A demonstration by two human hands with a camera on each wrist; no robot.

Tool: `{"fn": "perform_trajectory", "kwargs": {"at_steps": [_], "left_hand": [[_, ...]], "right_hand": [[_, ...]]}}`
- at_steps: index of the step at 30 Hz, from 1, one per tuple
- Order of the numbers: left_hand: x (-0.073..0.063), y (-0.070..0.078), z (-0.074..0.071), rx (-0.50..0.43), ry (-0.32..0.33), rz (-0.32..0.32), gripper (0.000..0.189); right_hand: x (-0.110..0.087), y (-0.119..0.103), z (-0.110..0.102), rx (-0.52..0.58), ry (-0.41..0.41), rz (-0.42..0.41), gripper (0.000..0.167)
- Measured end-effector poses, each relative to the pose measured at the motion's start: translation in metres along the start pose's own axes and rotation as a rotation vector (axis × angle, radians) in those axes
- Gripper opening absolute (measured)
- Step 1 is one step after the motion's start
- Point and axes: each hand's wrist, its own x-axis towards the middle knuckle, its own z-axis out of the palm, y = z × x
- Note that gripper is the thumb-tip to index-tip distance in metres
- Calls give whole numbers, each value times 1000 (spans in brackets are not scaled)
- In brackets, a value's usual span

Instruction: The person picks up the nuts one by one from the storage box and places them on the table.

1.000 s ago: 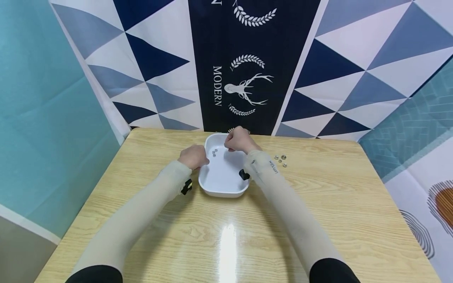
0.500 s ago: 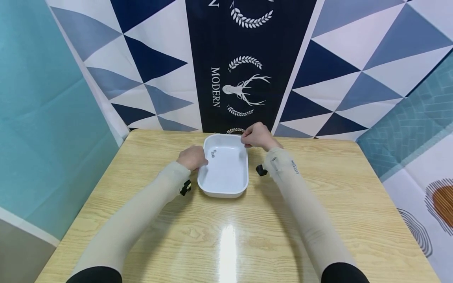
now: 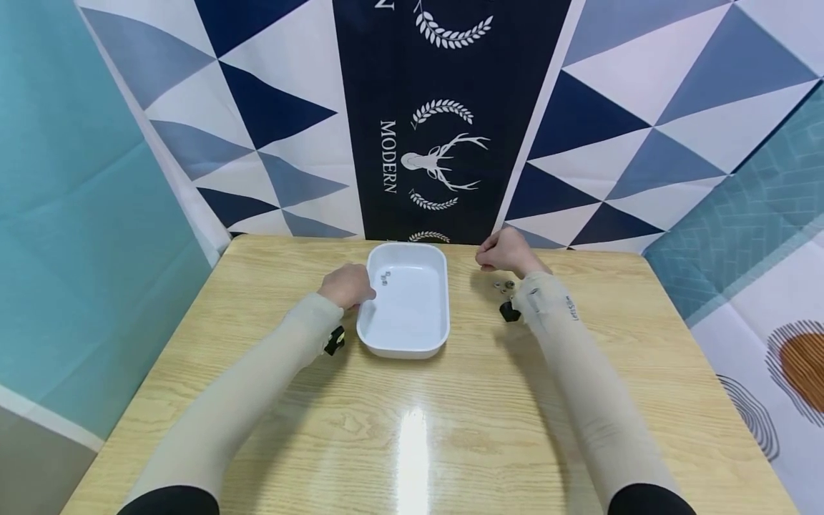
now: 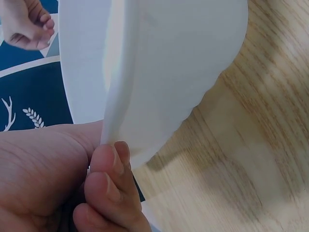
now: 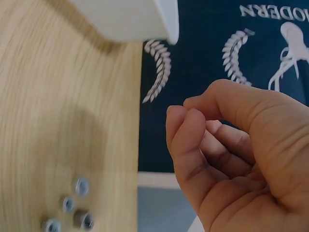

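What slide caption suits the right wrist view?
Curled right hand before a dark printed backdrop, with four metal nuts on a wood-grain table and part of a white tray.

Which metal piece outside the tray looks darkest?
The lower-right metal piece in the right wrist view; its side looks dark brown, the other three silvery.

On the dark panel (image 3: pixel 450 79) of the backdrop I can read the white word "MODERN" (image 3: pixel 389 157), running sideways in my head view. Higher, at the upper edge, stands a single letter "N" (image 3: pixel 384 4). My right wrist view shows the word upside down, partly cut. On the right sleeve (image 3: pixel 589 386), small print (image 3: pixel 572 307) seems to say "LetsSlim".
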Motion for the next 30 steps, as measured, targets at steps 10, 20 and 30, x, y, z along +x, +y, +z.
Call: {"fn": "perform_trajectory", "kwargs": {"at_steps": [10,20,30], "left_hand": [[2,-2,2,0,5,4,26],[2,-2,0,-10,-1,-4,25],[3,-3,0,21,12,2,25]], "right_hand": [[-10,46,-17,-55,-23,64,11],[-13,82,-28,-151,-22,107,16],[-19,92,-28,-149,-49,122,23]]}}
